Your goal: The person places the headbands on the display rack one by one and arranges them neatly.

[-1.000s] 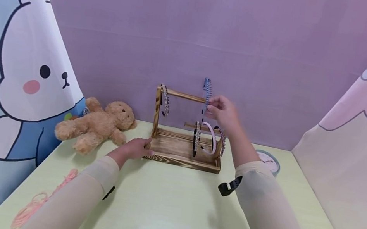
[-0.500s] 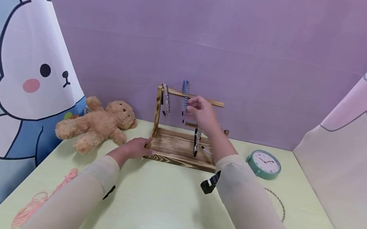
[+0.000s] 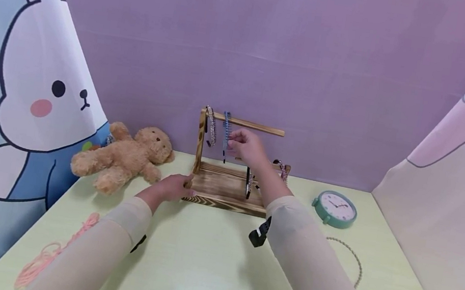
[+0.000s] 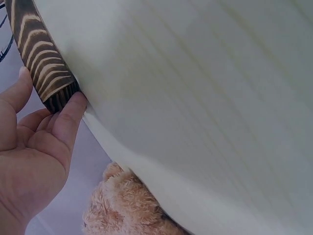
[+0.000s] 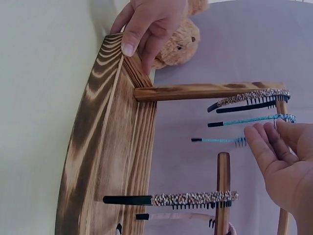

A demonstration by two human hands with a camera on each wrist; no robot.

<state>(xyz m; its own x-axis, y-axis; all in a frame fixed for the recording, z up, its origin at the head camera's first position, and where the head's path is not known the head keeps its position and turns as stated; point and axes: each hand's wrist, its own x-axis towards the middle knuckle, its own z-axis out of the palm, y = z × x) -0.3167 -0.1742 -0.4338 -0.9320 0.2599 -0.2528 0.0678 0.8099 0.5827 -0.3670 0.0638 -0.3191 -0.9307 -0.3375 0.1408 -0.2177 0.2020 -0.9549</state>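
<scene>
A wooden headband rack (image 3: pixel 224 204) stands on the table, with an upper bar and a lower one. My left hand (image 3: pixel 171 187) grips the left end of its base; in the left wrist view, the thumb and fingers lie on either side of the striped wood (image 4: pixel 46 63). My right hand (image 3: pixel 247 148) pinches a blue toothed headband (image 3: pixel 227 124), which hangs over the upper bar with its dark tips downward. Left of it on the same bar hangs a glittery headband (image 3: pixel 211 129). In the right wrist view, a beaded headband (image 5: pixel 190 198) and a pale pink one (image 5: pixel 181 216) hang on the lower bar.
A brown teddy bear (image 3: pixel 125 159) lies left of the rack. Pink yarn (image 3: pixel 39 264) is at the table's front left. To the right are a green-rimmed clock (image 3: pixel 335 209) and a thin beaded band (image 3: pixel 353 253), partly covered by the right sleeve. A purple curtain backs the table.
My right hand has carried the blue headband leftward along the upper bar and lowered it over the bar beside the glittery one. My left hand has stayed on the base.
</scene>
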